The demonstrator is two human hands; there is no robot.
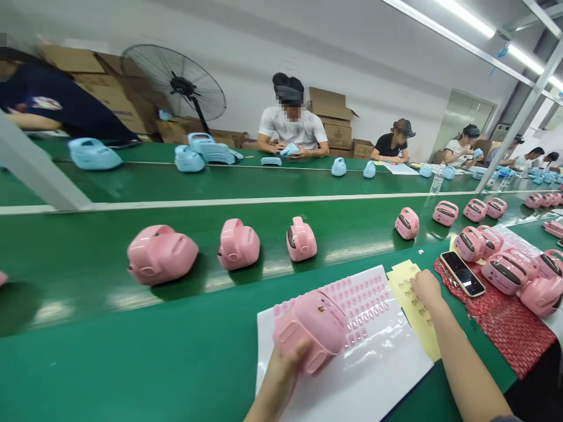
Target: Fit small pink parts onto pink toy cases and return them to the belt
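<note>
My left hand (288,366) grips a pink rounded plastic casing (314,328), its thumb over the near side. Small printed marks show on the casing's upper face. Under it lies a white glossy sheet (373,363) bearing rows of small pink stickers (360,299). To the right, the fingers of my right hand (426,288) are bent together over a yellow sheet (403,275) with rows of small cut-out shapes. Whatever those fingertips pinch, if anything, is hidden.
Several pink casings (240,245) stand on the green belt (352,234) ahead. At right, a phone (463,273) and more pink casings (512,269) rest on red bubble wrap (510,328). Across the belt, people handle blue casings (189,158). A metal post (39,158) slants at left.
</note>
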